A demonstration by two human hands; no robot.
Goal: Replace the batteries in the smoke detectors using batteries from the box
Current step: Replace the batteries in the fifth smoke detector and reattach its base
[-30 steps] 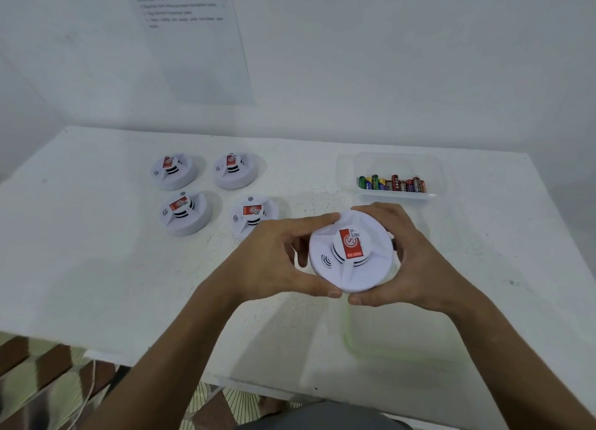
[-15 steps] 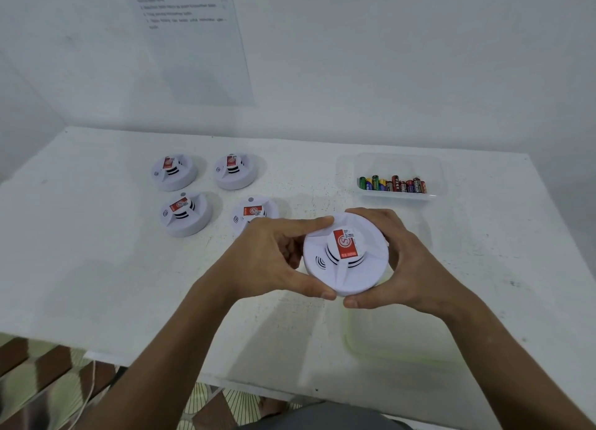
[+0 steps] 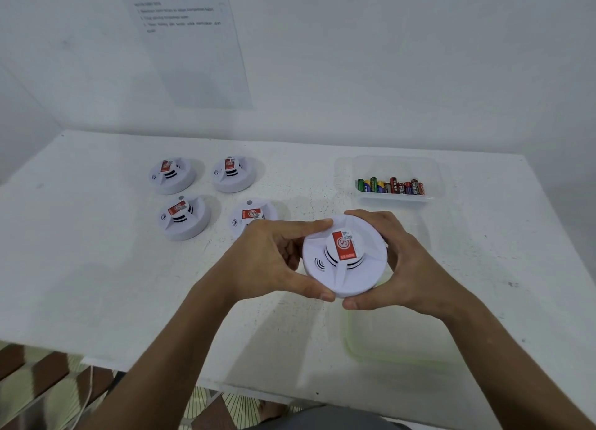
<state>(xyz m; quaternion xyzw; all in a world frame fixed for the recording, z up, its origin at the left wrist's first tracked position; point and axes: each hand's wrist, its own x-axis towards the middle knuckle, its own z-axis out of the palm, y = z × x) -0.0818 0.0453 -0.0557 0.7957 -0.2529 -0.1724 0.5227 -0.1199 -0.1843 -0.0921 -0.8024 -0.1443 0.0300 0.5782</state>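
A white smoke detector point(image 3: 345, 255) with a red sticker on its raised centre is held above the white table point(image 3: 80, 268), near the front edge. The left hand point(image 3: 271, 262) grips its left rim, forefinger along the top edge and thumb at the bottom; the right hand point(image 3: 406, 262) curls round the right rim the same way (both thumbs nearly meet under it). Four more detectors point(image 3: 183, 216) sit in a square on the table to the left. Behind the hands stands a clear box point(image 3: 435, 178) with a row of batteries point(image 3: 390, 186). A clear lid point(image 3: 396, 342) lies under the right wrist. A printed sheet point(image 3: 187, 42) hangs on the wall.
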